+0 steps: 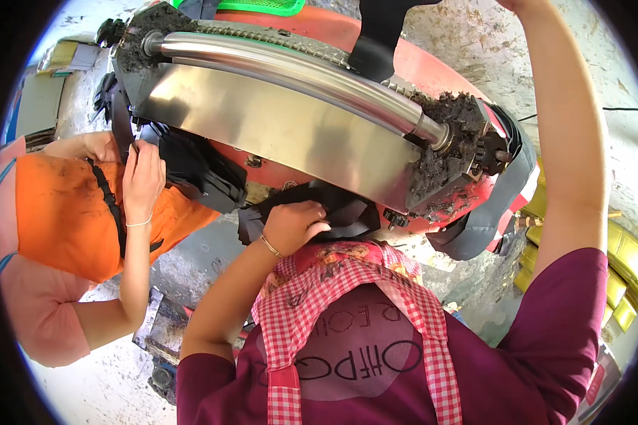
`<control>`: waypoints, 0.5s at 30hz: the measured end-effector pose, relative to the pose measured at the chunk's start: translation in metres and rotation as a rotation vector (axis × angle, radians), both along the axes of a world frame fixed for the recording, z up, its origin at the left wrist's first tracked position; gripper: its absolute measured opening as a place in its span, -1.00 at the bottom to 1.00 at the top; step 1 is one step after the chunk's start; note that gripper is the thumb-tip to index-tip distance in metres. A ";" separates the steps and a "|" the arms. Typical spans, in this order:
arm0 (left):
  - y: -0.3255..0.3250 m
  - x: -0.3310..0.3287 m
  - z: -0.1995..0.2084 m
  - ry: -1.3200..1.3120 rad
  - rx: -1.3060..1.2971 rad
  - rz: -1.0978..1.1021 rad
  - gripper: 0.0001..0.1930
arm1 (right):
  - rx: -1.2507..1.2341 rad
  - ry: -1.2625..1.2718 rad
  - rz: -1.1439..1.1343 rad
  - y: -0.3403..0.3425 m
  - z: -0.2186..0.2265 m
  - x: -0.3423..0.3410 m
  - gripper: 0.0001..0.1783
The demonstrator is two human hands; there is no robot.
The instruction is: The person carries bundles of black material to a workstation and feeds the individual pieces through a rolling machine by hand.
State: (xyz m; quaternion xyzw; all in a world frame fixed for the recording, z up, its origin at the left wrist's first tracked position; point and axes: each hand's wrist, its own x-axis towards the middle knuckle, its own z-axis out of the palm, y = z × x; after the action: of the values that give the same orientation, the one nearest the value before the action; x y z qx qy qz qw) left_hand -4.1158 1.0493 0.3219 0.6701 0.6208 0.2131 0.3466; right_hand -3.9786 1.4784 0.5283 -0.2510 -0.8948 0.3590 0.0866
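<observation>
In front of my body, my left hand [293,225] is closed on a stack of black flexible sheets [344,212], its fingers curled over their near side. The sheets lie against the near side of a red machine with a shiny steel roller [290,71] and a smooth metal plate [262,120]. My right arm stretches up along the right side. Only the edge of my right hand [515,3] shows at the top, with its fingers out of the picture. Left of that hand, a black sheet [377,42] stands up behind the roller.
Dark crumbly scraps [443,177] cover the machine's ends beside a black knob [490,152]. At left, a co-worker in an orange apron [64,212] handles a black strip [122,124]. A green basket [262,6] sits beyond the roller. Yellow bundles [627,258] lie at right.
</observation>
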 end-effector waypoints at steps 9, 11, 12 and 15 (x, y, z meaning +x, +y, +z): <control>0.036 -0.015 0.091 -0.464 -0.039 0.159 -0.71 | 0.445 -0.066 0.025 -0.003 -0.053 -0.005 -0.77; 0.050 -0.027 0.077 -0.664 -0.231 0.303 -0.63 | 0.573 -0.151 0.287 -0.017 -0.084 -0.011 -0.83; 0.060 -0.032 0.075 -0.633 -0.335 0.317 -0.60 | 0.344 -0.192 0.347 -0.030 -0.092 -0.010 -0.80; 0.100 -0.029 0.091 -0.316 -0.389 0.297 -0.60 | -0.025 -0.315 0.546 -0.056 -0.105 -0.011 -0.78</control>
State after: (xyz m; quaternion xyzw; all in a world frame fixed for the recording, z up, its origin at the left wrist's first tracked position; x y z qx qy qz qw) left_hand -4.1448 1.1488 0.4124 0.4513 0.6795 0.2401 0.5262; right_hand -3.9898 1.4222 0.4231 -0.0549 -0.9270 0.3368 -0.1556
